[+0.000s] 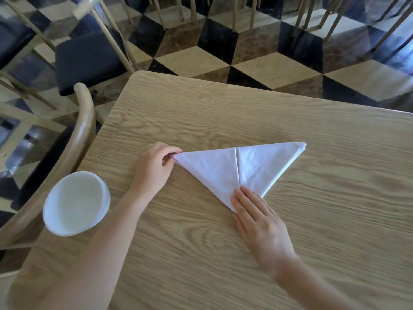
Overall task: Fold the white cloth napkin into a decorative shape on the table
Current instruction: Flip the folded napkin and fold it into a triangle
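Observation:
The white cloth napkin (234,168) lies flat on the wooden table (335,198), folded into a triangle whose point faces me. A seam runs down its middle where two flaps meet. My left hand (154,168) pinches the napkin's left corner between thumb and fingers. My right hand (259,220) lies flat with fingers together, pressing down on the napkin's near point.
A white bowl-like object (76,203) sits at the table's left edge near my left forearm. A curved wooden chair back (82,130) stands just left of the table. More chairs with dark cushions (89,59) stand on the chequered floor beyond.

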The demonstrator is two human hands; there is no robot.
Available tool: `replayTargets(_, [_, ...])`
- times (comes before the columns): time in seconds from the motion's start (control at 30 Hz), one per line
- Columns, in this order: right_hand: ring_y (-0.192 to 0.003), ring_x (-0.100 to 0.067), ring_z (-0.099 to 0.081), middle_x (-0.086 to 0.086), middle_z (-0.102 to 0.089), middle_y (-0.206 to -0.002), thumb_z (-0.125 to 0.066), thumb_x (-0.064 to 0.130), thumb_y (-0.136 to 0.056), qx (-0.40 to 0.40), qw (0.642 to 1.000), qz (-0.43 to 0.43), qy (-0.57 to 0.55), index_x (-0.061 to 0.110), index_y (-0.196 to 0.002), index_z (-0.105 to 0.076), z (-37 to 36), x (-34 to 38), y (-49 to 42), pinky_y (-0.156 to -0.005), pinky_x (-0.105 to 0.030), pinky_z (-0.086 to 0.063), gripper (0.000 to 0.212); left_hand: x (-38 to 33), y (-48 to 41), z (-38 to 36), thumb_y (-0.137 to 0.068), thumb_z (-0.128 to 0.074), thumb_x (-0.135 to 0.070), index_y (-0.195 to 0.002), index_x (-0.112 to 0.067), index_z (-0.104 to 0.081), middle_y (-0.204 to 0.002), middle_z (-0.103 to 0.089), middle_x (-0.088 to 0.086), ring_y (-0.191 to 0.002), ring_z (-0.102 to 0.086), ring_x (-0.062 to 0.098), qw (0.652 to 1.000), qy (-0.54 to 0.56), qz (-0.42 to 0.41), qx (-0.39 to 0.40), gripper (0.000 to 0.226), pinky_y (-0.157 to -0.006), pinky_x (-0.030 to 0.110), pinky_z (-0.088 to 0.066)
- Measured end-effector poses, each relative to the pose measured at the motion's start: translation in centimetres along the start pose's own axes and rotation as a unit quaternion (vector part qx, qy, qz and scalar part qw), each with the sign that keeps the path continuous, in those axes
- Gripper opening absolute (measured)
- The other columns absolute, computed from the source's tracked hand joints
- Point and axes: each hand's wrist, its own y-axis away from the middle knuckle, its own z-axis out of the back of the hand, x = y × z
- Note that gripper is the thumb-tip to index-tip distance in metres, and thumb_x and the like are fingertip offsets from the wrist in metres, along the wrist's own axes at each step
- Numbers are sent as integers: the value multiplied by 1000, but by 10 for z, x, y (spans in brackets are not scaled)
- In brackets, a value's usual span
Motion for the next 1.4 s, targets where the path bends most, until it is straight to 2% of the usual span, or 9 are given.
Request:
replayTargets(0.3, [-115, -24, -59, -8, -68, -115, -60, 3, -83, -36, 999, 30, -9, 3, -107, -69, 6, 0, 10, -96, -37, -45, 26, 5, 3, 3, -76, -59, 12, -95, -13, -69, -91, -64, -3, -83, -59, 11, 999, -11, -51, 0, 32, -73, 22, -45])
replayTargets(0.43, [-118, -24, -57, -8, -66, -119, -67, -4, -76, -19, 999, 29, -2, 2, -111, -67, 3, 0, 12, -99, -37, -42, 36, 0, 0, 18, -81, -48, 12, -108, -27, -63, -101, -64, -8, -85, -58, -2, 985, 125, 77, 91, 49, -76, 16, -48])
replayTargets(0.57, [-121, -23, -54, -7, -63, -124, -58, -6, -81, -23, 999, 28, -4, 3, -115, -66, 3, -1, 15, -100, -37, -43, 36, -17, -7, 33, -93, -47, -13, -107, -28, -63, -94, -64, -9, -63, -55, -13, 960, 155, 159, 169, 26, -59, 5, -43])
replayTargets(0.7, [-122, -23, -54, -7, -61, -126, -60, -10, -78, -16, 999, 31, -16, 4, -117, -64, 5, -3, 15, -100, -37, -43, 42, -26, -16, 39, -96, -43, -31, -97, -25, -67, -81, -63, -6, -63, -57, -4, 950, 71, 165, 256, 24, -59, 18, -42])
replayTargets(0.87, [-120, -22, -56, -7, -63, -123, -65, -8, -76, -10, 999, 48, -18, 4, -115, -66, 12, -7, 14, -93, -37, -50, 41, -27, -24, 40, -93, -54, -12, -95, -2, -65, -81, -66, 13, -59, -64, 13, 905, 168, 226, 321, 15, -50, 23, -50])
replayTargets(1.13, [-121, -22, -55, -6, -62, -125, -64, -10, -73, 12, 999, 35, -17, 4, -115, -65, 12, -3, 22, -96, -36, -47, 44, -18, -23, 37, -83, -67, -7, -89, -5, -68, -65, -61, 10, -51, -60, 11, 906, 195, 242, 287, 7, -51, 19, -52])
replayTargets(1.23, [-125, -20, -51, -6, -59, -129, -60, 5, -85, 31, 999, 19, -28, 5, -119, -63, 12, 0, 23, -96, -37, -47, 34, -19, -21, 37, -84, -66, -11, -86, -10, -68, -73, -65, 10, -57, -62, 13, 922, 166, 235, 260, 3, -54, 21, -54])
replayTargets(1.33, [-133, -19, -41, -7, -49, -140, -48, 26, -94, 73, 992, -1, -101, 8, -130, -54, 29, 4, 21, -104, -37, -41, 41, -29, -7, 31, -90, -57, -22, -101, -12, -66, -99, -67, 9, -84, -65, 26, 986, -73, 129, 76, 17, -73, 31, -50])
replayTargets(1.4, [-137, -15, -36, -6, -43, -145, -42, 28, -96, 49, 980, -48, -184, 8, -134, -49, 48, 4, 7, -109, -32, -34, 43, -58, 17, 12, -94, -47, -21, -121, -7, -56, -121, -60, 16, -110, -56, 34, 989, -144, 1, -32, 32, -90, 42, -43])
